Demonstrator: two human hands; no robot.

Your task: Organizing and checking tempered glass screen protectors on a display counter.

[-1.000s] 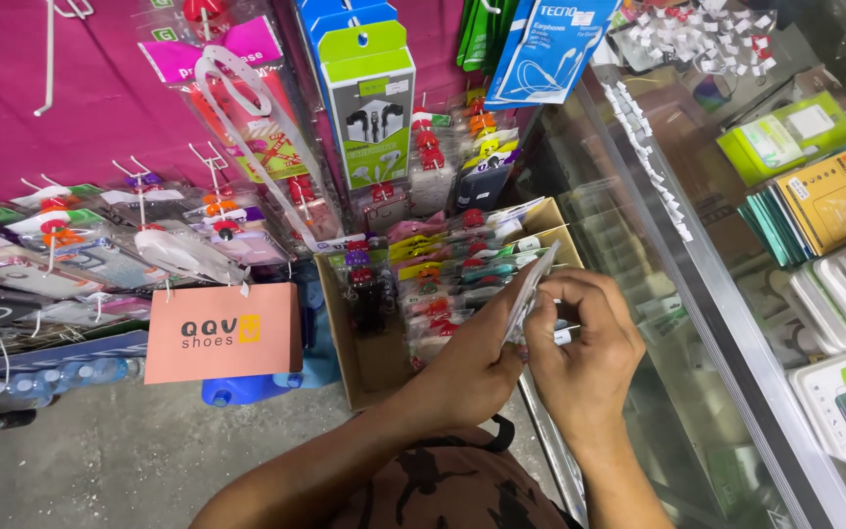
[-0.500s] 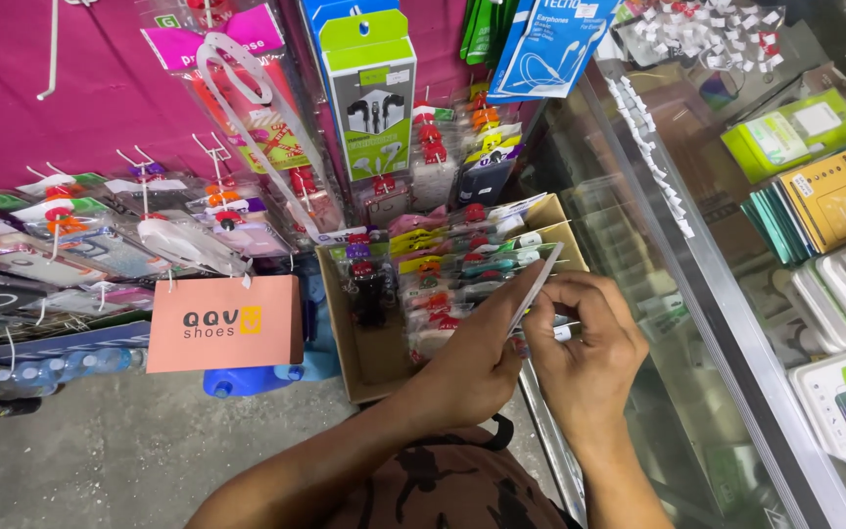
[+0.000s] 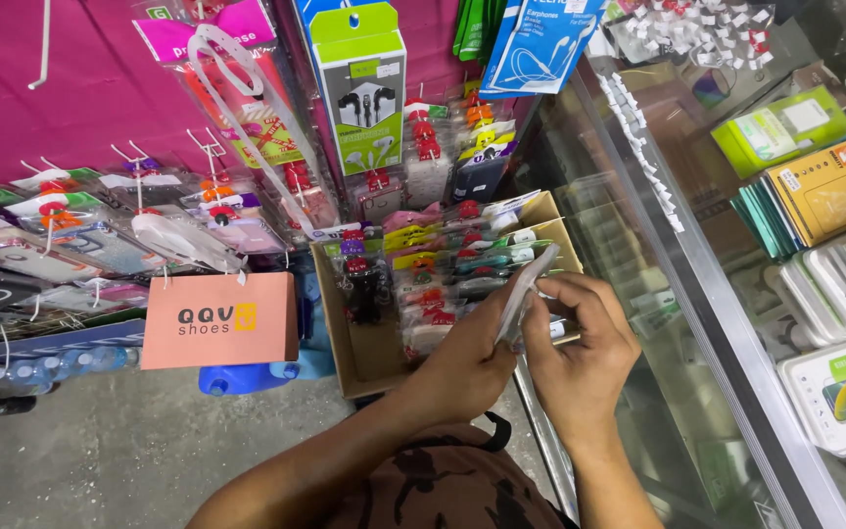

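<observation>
Left hand [image 3: 467,367] and right hand [image 3: 580,353] are both pinching a clear plastic packet [image 3: 526,289], fingers curled closed; cardboard box [image 3: 345,343] just beyond.

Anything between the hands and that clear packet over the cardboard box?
Nothing visible. The left hand and right hand both already grip the clear packet, held just above the open cardboard box of packets.

Lighting: bright, even, diffuse; no hard shadows, only soft shade below the cardboard box [image 3: 364,362] onto the floor [image 3: 80,451]. Glare: pale reflections across the glass worktop [image 3: 658,323] and clear plastic packets. Focus: sharp centre; slight softness on the hands. Distortion: wide-angle bending of straight edges toward frame borders.
</observation>
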